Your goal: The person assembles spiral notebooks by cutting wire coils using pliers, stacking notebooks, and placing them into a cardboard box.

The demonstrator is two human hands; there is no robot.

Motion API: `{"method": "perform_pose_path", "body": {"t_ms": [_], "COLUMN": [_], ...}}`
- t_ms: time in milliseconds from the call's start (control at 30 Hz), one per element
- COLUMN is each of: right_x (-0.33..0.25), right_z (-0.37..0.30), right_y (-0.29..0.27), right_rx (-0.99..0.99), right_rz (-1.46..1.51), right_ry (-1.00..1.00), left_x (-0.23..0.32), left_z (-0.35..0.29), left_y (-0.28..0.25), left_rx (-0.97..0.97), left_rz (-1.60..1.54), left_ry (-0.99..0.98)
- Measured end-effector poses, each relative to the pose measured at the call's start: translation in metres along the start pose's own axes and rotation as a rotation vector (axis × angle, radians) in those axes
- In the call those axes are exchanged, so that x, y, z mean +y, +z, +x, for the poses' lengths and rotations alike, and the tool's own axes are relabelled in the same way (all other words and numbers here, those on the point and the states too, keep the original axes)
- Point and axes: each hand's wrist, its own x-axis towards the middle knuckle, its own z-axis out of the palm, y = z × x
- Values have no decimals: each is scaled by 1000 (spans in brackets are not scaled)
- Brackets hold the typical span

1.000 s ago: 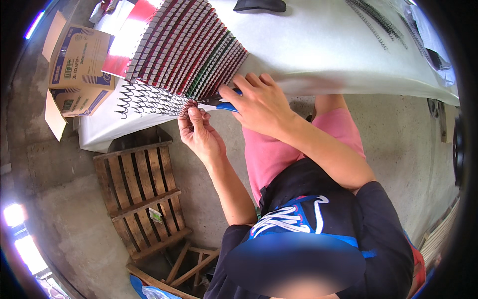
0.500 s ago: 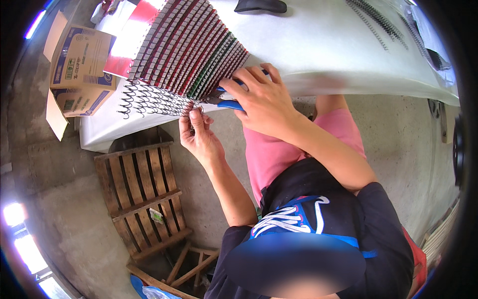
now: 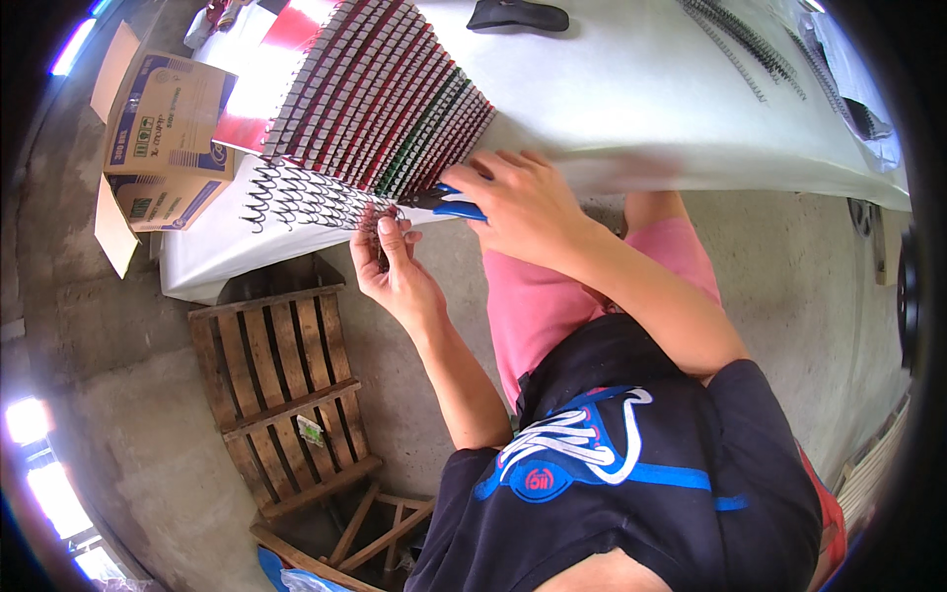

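One person is at one white-covered table (image 3: 641,89), two bare hands at its near edge: the right hand (image 3: 533,205) wraps around one pair of blue-handled pliers (image 3: 459,210), while the left hand (image 3: 404,281) pinches dark wire coil (image 3: 382,255) between thumb and fingers. The pliers' tips point left, just beside the left fingertips, though I cannot tell whether they bite wire. Directly beyond both hands fans one coil-bound stack (image 3: 365,109), its many red rows and green band too dense to count, with one open cardboard box (image 3: 173,109) to its left.
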Motion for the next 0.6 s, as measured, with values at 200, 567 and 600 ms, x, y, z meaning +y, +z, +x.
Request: {"method": "perform_pose_path", "body": {"t_ms": [200,567,600], "right_x": [-5,0,1], "right_z": [1,7,7], "right_y": [-7,2,2], "right_rx": [170,75,56], "right_rz": [-85,-108,-94], "right_ry": [-43,-108,-99], "left_x": [5,0,0], "left_z": [-1,-3,-3], "left_y": [-6,2,4], "left_rx": [-68,5,28], "left_rz": [36,-23,-7], "left_ry": [20,54,65]}}
